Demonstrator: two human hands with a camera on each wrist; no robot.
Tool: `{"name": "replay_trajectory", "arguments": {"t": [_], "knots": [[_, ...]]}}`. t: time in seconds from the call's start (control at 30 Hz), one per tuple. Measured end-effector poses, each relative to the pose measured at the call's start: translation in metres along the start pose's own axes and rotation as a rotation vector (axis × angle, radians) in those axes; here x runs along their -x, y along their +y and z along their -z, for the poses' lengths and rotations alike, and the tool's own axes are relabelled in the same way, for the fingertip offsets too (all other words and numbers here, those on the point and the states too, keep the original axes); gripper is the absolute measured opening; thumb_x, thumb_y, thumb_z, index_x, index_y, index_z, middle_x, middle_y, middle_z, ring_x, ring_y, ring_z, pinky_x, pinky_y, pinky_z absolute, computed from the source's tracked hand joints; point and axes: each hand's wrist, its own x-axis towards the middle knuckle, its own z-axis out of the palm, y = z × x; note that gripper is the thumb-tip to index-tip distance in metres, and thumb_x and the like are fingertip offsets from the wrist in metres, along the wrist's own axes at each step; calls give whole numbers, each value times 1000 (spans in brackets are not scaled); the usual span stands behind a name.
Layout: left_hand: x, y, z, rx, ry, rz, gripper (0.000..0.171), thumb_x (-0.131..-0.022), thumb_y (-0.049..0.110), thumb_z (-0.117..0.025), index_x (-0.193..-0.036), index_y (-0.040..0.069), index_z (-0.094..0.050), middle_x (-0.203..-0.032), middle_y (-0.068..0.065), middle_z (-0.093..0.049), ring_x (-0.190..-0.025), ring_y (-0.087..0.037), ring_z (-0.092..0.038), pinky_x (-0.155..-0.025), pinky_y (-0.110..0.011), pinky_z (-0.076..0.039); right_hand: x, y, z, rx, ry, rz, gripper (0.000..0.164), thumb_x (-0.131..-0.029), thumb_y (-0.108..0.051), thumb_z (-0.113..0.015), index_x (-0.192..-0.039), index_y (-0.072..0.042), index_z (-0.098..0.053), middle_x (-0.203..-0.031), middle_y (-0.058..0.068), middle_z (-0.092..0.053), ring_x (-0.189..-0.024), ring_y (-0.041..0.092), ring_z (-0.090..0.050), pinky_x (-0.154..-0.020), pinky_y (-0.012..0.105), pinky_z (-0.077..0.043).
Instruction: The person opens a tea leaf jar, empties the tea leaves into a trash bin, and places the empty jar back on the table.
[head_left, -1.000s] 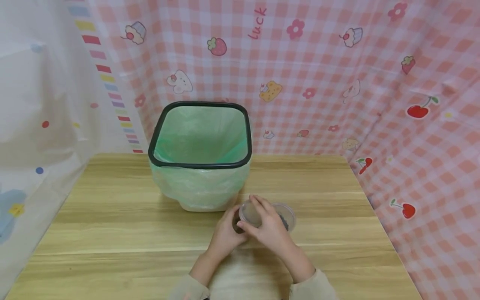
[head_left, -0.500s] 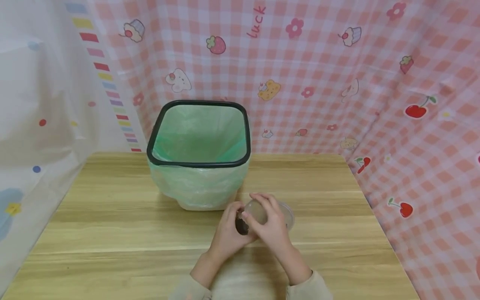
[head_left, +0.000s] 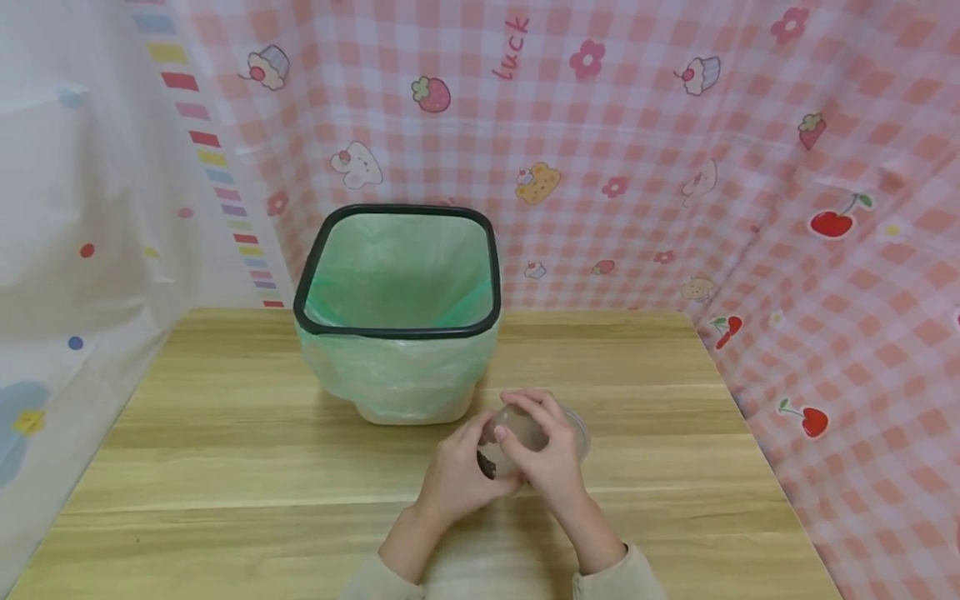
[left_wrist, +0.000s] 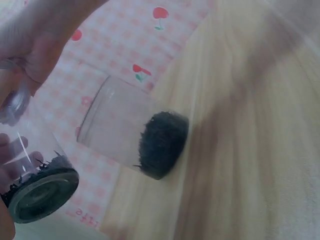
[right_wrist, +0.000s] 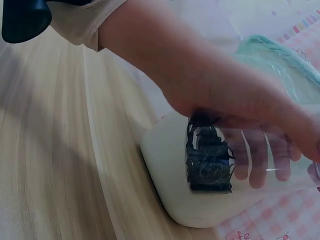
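My left hand (head_left: 457,471) grips a clear jar (left_wrist: 42,195) with dark, dry shreds, perhaps tea leaves, at its bottom; thumb and fingers wrap its side in the right wrist view. At the jar's top, my right hand (head_left: 551,454) curls its thumb and fingers around a clear round piece (head_left: 525,429), which looks like a lid. I cannot tell whether this piece is seated on the jar. A second clear jar (left_wrist: 132,127) with similar dark shreds stands on the table beside the held one; in the head view my right hand hides most of it.
A bin (head_left: 442,408) lined with a green bag (head_left: 397,367) and rimmed in black (head_left: 397,333) stands behind and left of my hands. The wooden table (head_left: 247,467) ends at a pink checked cloth (head_left: 637,125) at the back and right.
Both hands have shifted slightly right with the held jar. The clear round piece has moved right with my right hand, and the second jar is more covered than a second ago.
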Motion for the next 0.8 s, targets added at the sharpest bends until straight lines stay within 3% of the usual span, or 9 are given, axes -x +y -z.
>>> {"name": "replay_trajectory", "arguments": {"t": [0.17,0.47,0.63,0.8], "knots": [[-3,4,4,5,-5,-23,64,-62,30,-80,-112,1,-55,-89,-3,-64,-75,-17,-64,-64,-28,-54,1,-2,0,-9,2,0,31,-75,4,-71,-105,0,-67,-106,15,-59,-103,21,-53,-91,33,-40],[-1,3,9,-53,24,-44,66,-57,31,-80,-112,2,-57,-89,-2,-65,-71,-12,-62,-62,-20,-51,1,-4,-1,-3,-18,68,30,-71,4,-71,-101,3,-66,-101,16,-59,-97,26,-56,-82,46,-45],[-1,4,10,-19,29,-65,68,-56,30,-80,-113,3,-57,-85,0,-64,-70,-9,-60,-62,-17,-49,1,10,-1,-15,-49,103,31,-70,3,-71,-100,0,-65,-101,12,-57,-97,21,-55,-82,40,-44],[1,8,13,85,-6,-62,66,-59,32,-80,-114,6,-57,-80,3,-60,-68,-9,-56,-61,-16,-46,2,26,0,-73,-86,233,32,-68,2,-71,-99,-4,-65,-99,10,-55,-97,19,-53,-90,31,-39]]}}
